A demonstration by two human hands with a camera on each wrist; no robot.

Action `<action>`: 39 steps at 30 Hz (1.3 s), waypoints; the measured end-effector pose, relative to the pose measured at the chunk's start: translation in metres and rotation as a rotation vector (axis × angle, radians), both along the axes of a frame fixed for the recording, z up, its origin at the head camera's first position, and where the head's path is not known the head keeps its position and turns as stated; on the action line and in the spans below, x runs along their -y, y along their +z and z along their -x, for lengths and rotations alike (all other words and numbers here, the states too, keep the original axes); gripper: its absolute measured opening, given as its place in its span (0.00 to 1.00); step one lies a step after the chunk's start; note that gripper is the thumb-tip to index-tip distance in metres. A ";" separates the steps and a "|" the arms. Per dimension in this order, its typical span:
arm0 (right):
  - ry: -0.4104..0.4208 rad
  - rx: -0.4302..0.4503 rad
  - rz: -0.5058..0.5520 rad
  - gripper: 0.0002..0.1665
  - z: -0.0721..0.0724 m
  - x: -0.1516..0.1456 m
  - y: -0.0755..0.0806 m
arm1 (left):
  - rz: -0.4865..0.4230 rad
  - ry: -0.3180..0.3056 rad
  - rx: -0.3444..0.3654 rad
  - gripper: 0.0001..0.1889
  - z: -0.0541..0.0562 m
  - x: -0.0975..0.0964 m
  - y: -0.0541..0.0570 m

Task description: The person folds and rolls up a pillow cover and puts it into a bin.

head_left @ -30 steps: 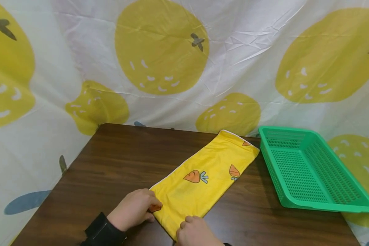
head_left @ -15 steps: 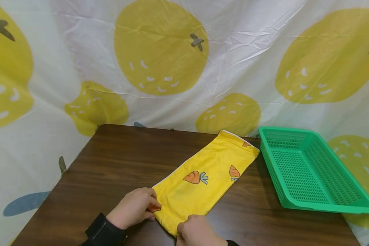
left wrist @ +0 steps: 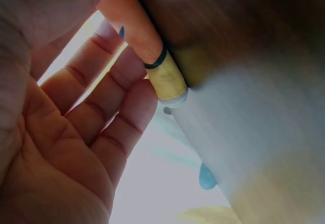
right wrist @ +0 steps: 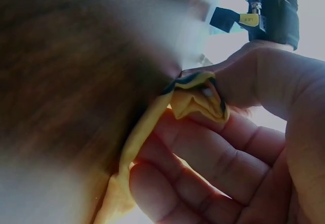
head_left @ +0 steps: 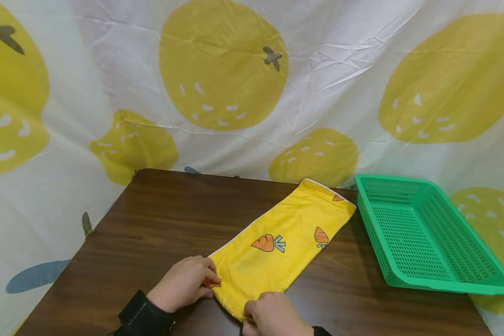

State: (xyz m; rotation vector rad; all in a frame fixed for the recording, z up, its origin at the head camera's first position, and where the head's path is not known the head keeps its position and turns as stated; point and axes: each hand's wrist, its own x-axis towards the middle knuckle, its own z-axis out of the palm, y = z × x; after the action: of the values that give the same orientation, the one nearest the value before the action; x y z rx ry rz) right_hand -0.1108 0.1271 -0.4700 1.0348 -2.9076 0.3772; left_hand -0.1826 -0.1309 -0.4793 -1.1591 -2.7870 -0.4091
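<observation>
Left hand (head_left: 185, 283), right hand (head_left: 275, 313) pinch creased oblong cloth (head_left: 283, 259), white-edged

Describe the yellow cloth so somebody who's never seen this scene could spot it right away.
Start at the dark brown table and find the green basket on its right. Left of that basket, the long yellow cloth lies slanting, its near end held by the left hand and right hand. Unlike the white backdrop printed with yellow fruit, it is yellow printed with orange carrots.
</observation>
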 end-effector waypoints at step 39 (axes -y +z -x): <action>-0.147 0.518 0.123 0.17 0.013 -0.008 -0.026 | -0.061 0.051 -0.136 0.07 0.006 0.003 -0.004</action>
State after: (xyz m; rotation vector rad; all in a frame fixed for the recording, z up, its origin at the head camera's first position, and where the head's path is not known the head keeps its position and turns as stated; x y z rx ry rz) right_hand -0.1239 0.1346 -0.4957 0.7927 -3.3156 0.9271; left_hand -0.1883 -0.1340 -0.4836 -1.0594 -2.6620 -0.3925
